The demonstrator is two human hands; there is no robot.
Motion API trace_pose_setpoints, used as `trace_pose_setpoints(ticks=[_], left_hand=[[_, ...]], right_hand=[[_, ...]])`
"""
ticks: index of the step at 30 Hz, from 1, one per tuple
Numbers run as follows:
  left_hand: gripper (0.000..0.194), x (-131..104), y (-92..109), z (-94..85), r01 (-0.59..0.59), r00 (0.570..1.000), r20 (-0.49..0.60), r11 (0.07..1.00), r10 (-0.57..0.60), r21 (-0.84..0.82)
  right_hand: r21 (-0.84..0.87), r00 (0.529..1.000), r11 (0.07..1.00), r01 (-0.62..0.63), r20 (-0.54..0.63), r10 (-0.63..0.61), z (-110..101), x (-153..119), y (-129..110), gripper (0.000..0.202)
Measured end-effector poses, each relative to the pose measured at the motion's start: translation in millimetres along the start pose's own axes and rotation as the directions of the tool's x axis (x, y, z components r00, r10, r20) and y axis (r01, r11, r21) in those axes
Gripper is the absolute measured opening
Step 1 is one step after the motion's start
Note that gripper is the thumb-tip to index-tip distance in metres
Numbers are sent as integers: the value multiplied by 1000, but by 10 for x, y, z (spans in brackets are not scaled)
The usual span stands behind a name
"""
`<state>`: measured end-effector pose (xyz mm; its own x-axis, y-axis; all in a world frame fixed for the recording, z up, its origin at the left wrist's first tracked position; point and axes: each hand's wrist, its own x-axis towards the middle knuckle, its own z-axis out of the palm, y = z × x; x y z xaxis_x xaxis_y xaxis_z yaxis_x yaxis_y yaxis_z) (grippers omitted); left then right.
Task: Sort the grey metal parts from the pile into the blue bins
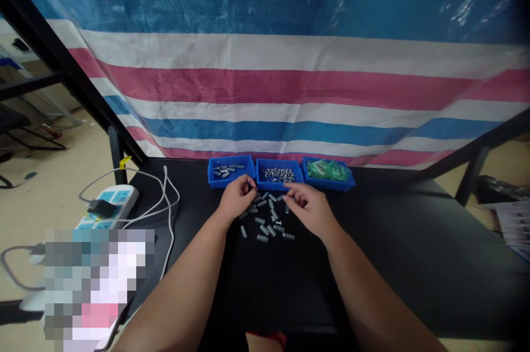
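Note:
My left hand (237, 200) is closed, fingertips pressed toward the thumb in front of the left and middle bins. Whatever it pinches is too small to make out. Opposite it, my right hand (308, 208) has loosely bent fingers with a gap between thumb and forefinger, and nothing shows in it. Between and below the hands, several small grey metal cylinders (264, 229) lie scattered on the black table. A small screw-like piece (278, 222) lies among them.
Three blue bins stand at the back: a left bin (232, 182) with several cylinders, a middle bin (281, 185) with small shiny metal parts, a right bin (331, 183) with green packets. A power strip (129, 197), white cables (170, 219) and a blurred phone-like object (111, 285) lie left. Striped sheeting (265, 87) hangs behind.

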<state>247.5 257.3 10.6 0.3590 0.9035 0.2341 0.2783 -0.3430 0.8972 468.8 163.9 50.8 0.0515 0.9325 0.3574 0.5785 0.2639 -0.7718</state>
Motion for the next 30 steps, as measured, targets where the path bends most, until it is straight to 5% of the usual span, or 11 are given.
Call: trace_pose_setpoints(ticks=[3,7,21,24,30], left_hand=[[8,1,5,1,1,1000,-1,1000,-1,3],[8,5,5,5,-4,1000,0,1000,4,9],[8,1,14,-4,-2,1000,6,999,1,32],[9,1,15,-2,-2,1000,8,1000,2,28],[9,2,-1,15,17,1000,13,1000,-17,-5]], right_hand=[[-143,959,988,51,285,-9,-42,-46,-109,12],[-162,883,977,135,467,-45,-53,-74,-195,4],[-280,874,947,160,486,-3,-110,-70,-82,7],[-215,912,965,150,407,-51,-155,-53,-132,4],[-8,997,997,75,-24,-76,-125,-35,-59,12]])
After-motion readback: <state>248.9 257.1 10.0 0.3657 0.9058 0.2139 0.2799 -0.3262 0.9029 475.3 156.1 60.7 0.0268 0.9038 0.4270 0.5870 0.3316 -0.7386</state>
